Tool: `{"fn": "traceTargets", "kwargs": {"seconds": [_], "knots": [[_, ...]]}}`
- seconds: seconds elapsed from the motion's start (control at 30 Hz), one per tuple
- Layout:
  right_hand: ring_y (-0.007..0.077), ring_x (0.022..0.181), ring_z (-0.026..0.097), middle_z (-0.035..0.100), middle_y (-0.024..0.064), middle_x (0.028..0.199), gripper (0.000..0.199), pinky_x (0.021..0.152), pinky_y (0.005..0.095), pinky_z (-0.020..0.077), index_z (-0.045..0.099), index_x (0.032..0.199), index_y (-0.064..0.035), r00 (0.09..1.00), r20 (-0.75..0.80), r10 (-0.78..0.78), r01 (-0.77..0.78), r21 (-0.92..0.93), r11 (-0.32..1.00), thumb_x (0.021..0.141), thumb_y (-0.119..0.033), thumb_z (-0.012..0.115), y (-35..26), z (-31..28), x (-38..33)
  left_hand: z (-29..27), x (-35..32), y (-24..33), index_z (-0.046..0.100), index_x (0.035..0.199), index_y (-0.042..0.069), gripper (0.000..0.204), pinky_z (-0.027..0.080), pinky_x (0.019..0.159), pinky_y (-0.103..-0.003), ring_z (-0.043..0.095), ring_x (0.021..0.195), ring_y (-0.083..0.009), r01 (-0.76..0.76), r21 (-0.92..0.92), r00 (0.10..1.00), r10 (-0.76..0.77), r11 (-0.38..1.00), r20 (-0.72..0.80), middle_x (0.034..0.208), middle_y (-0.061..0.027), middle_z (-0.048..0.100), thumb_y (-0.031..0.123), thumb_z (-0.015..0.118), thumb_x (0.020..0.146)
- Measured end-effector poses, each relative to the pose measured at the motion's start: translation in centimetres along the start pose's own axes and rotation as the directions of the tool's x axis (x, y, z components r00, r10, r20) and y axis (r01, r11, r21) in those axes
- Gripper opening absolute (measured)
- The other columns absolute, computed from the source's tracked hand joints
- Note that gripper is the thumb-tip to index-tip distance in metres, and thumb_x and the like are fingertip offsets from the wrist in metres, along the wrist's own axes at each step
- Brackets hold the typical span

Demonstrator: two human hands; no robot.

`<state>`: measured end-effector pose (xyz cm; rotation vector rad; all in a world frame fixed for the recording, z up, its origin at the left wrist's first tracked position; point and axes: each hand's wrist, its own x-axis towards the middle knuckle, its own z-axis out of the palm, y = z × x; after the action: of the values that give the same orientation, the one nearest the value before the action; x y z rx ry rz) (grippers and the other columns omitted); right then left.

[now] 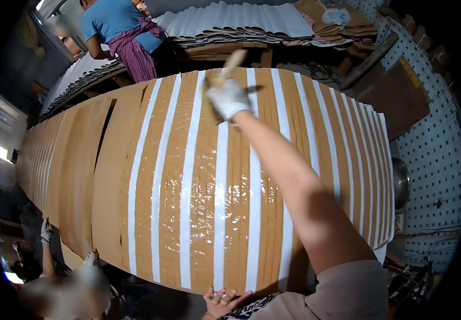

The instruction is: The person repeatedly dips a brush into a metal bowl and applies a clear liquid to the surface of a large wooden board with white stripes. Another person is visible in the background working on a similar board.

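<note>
Head camera: from my remote seat I see the right hand (pixel 229 100), in a white glove, with its fingers closed round a brush (pixel 233 64) with a pale handle. Both are blurred, so I cannot make out each finger, nor whether the bristles touch what lies below. The brush is near the middle of the far edge of the worktop (pixel 114 208). The bare left hand (pixel 222 304) has its fingers slightly spread, resting on the middle of the near edge.

Between my two hands lie brown sheets (pixel 204 181) with white strips (pixel 220 186) running from far edge to near edge. A wet-looking gloss catches the light over the middle, and the strips crowd closer toward the right edge.

Toward the left end I see a loose brown panel (pixel 81 176) lying across the worktop; another person's gloved hand (pixel 92 259) is at its near end. Past the far edge, a co-worker in a blue shirt (pixel 114 24) leans over white sheets, and more pale sheets (pixel 236 20) are stacked beyond. A plastic bag (pixel 336 16) sits to their right. Just beyond the right edge is a round metal vessel (pixel 400 183).
</note>
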<state>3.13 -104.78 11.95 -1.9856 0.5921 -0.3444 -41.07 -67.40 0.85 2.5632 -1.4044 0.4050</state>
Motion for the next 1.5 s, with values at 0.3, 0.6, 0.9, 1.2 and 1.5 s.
{"fn": "traceTargets", "kwargs": {"seconds": [0.3, 0.6, 0.9, 1.2, 1.5], "knots": [[0.0268, 0.090, 0.068, 0.070, 0.0147, 0.104, 0.044, 0.082, 0.0376, 0.0536, 0.064, 0.118, -0.0001, 0.757, -0.575, 0.311, -0.323, 0.085, 0.943, 0.078, -0.017, 0.069, 20.5, -24.0, -5.9, -0.1, 0.7, 1.0, 0.064, 0.122, 0.049, 0.034, 0.020, 0.113, -0.051, 0.019, 0.145, -0.0226, 0.084, -0.021, 0.993, -0.085, 0.996, -0.079, 0.153, 0.0019, 0.032, 0.039, 0.063, 0.090], [0.0152, 0.070, 0.061, 0.066, 0.0054, 0.085, 0.038, 0.065, 0.0358, 0.0508, 0.063, 0.116, -0.0045, 0.941, -0.217, -0.259, 0.284, 0.095, 0.954, 0.084, -0.024, 0.068, 1.1, -7.2, -10.7, 0.6, -0.3, 0.7, 0.063, 0.122, 0.052, 0.037, 0.023, 0.111, -0.050, 0.024, 0.143, -0.0204, 0.075, 0.008, 0.990, -0.073, 0.997, -0.116, 0.148, 0.0030, 0.035, 0.039, 0.064, 0.088], [0.0305, 0.081, 0.068, 0.067, 0.0204, 0.091, 0.046, 0.077, 0.0408, 0.0560, 0.055, 0.129, -0.0090, 0.973, 0.171, -0.154, 0.191, -0.226, 0.955, 0.089, -0.033, 0.056, -4.1, 6.7, -13.9, 0.6, 0.3, 1.6, 0.066, 0.117, 0.048, 0.035, 0.023, 0.110, -0.052, 0.023, 0.142, -0.0215, 0.097, -0.057, 0.990, -0.102, 0.994, -0.096, 0.132, 0.0001, 0.043, 0.035, 0.066, 0.085], [0.0168, 0.086, 0.066, 0.066, 0.0074, 0.103, 0.041, 0.074, 0.0300, 0.0562, 0.060, 0.122, -0.0013, 0.884, -0.440, 0.158, 0.141, 0.574, 0.806, 0.082, -0.001, 0.068, 17.6, -18.2, -15.1, 1.0, -0.3, 0.6, 0.067, 0.123, 0.042, 0.046, 0.018, 0.113, -0.056, 0.016, 0.147, -0.0252, 0.018, -0.084, 0.992, -0.028, 0.996, -0.126, 0.154, -0.0010, 0.032, 0.024, 0.059, 0.081], [0.0178, 0.074, 0.065, 0.067, 0.0094, 0.085, 0.032, 0.067, 0.0334, 0.0527, 0.064, 0.112, -0.0025, 0.854, -0.493, 0.165, 0.061, 0.410, 0.910, 0.086, -0.022, 0.066, 12.8, -17.6, -20.5, 0.8, -0.5, 0.7, 0.061, 0.128, 0.047, 0.054, 0.020, 0.113, -0.055, 0.019, 0.145, -0.0248, 0.043, -0.017, 0.988, -0.045, 0.999, -0.145, 0.148, -0.0016, 0.035, 0.030, 0.064, 0.077]]}}
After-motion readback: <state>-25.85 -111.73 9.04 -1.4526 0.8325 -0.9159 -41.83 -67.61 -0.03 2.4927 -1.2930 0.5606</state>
